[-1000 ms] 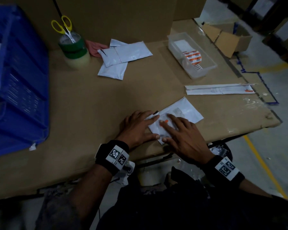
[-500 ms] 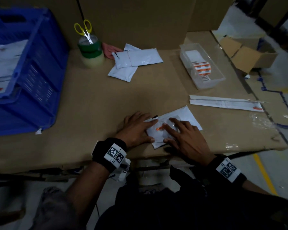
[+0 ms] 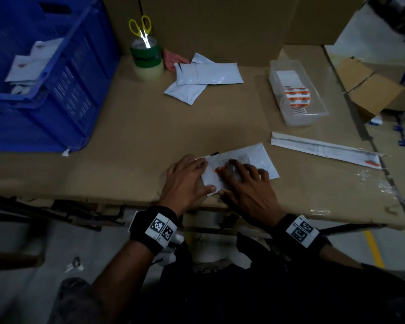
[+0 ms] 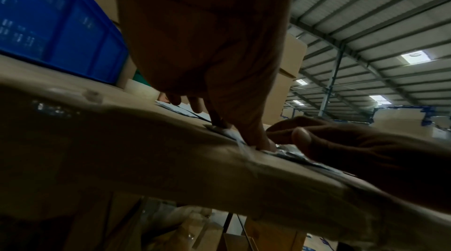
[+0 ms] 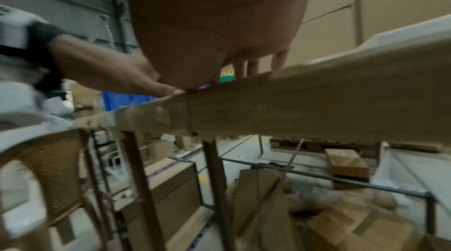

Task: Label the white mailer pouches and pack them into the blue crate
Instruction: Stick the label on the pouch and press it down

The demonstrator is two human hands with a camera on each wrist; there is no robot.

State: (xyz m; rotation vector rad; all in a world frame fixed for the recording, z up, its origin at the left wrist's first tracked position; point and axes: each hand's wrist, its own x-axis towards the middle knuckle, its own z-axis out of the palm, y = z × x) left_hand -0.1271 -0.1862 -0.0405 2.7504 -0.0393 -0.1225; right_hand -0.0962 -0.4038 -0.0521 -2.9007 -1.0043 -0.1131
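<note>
A white mailer pouch [image 3: 260,157] lies at the near edge of the cardboard-covered table [image 3: 131,136]. My left hand [image 3: 187,178] lies flat on its left end, the thumb on its near edge. My right hand [image 3: 243,183] presses with straight fingers on a label with an orange mark [image 3: 214,170] on the pouch. The blue crate [image 3: 56,94] stands at the far left and holds several labelled pouches [image 3: 31,64]. More white pouches [image 3: 204,78] lie in a loose pile at the back. In the left wrist view my left fingers [image 4: 256,135] press the pouch edge.
Green tape rolls with yellow scissors [image 3: 145,54] stand at the back beside another person's hand [image 3: 173,60]. A clear tray of orange labels [image 3: 297,94] sits at the right, with a long white backing strip [image 3: 323,149] nearer. Open cardboard boxes [image 3: 374,90] lie on the floor to the right.
Both hands stay pressed on the pouch; the right fingers have slid a little over the label. The head view has swung left, showing more of the crate.
</note>
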